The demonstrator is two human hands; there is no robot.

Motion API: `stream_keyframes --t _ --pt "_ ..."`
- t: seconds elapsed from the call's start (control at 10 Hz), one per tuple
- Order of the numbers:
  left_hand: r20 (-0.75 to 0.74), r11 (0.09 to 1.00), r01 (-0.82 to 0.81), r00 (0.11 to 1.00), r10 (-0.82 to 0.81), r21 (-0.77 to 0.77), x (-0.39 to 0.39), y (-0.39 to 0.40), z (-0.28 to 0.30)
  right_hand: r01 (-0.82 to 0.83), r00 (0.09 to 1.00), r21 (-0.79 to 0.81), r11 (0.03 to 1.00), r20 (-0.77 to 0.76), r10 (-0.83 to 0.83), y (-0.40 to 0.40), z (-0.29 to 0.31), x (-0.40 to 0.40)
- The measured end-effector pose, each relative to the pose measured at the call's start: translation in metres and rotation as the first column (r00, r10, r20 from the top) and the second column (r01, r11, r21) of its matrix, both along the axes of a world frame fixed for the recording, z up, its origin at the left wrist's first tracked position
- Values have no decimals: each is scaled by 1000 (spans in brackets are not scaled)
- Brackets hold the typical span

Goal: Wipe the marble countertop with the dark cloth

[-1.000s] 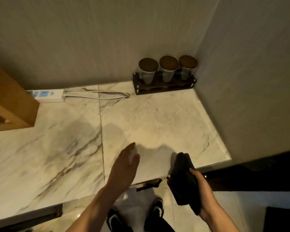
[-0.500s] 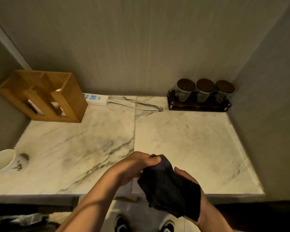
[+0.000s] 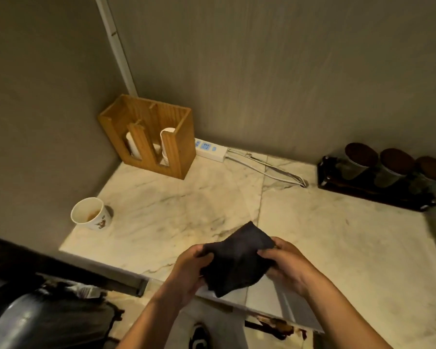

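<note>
The dark cloth is stretched between both hands, held in the air above the front edge of the marble countertop. My left hand pinches its left side and my right hand pinches its right side. One corner of the cloth points up and away from me. The white, grey-veined marble shows faint smudges and stains, mostly toward the right side.
A paper cup with brown residue stands at the left edge. A wooden cup holder fills the back left corner, beside a white power strip with cables. A dark tray with three lidded jars sits back right. Walls enclose three sides.
My left hand has joined the right on the cloth, and the two have spread it out. The view has swung left, bringing the cup and wooden holder into sight.
</note>
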State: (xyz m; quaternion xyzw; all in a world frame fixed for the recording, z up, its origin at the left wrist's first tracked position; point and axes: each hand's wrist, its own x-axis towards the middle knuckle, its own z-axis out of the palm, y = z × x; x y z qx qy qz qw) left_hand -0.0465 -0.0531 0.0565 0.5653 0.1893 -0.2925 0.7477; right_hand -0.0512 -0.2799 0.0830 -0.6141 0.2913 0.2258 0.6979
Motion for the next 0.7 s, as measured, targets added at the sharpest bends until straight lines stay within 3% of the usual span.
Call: stream_keyframes --t 0.1,0.2,0.3,0.4,0.6,0.7 --pt "-66 998 -65 996 66 17 1 7 -9 -114 992 -253 961 23 124 14 -10 32" --pt "-101 991 -47 993 60 129 5 7 -17 -285 940 -566 773 -9 340 28 -27 64" --pt "-61 953 24 998 -5 302 8 4 -22 -327 900 -709 624 -32 435 33 -38 72" --pt "50 758 131 976 -211 639 13 0 -31 -309 884 -798 517 -40 466 40 -47 75" --pt "66 426 151 889 -453 892 11 -4 -38 -284 866 -893 348 -84 494 45 -56 76" --pt "87 409 131 877 -473 903 13 -2 -40 -247 875 -905 346 -55 482 43 -57 76"
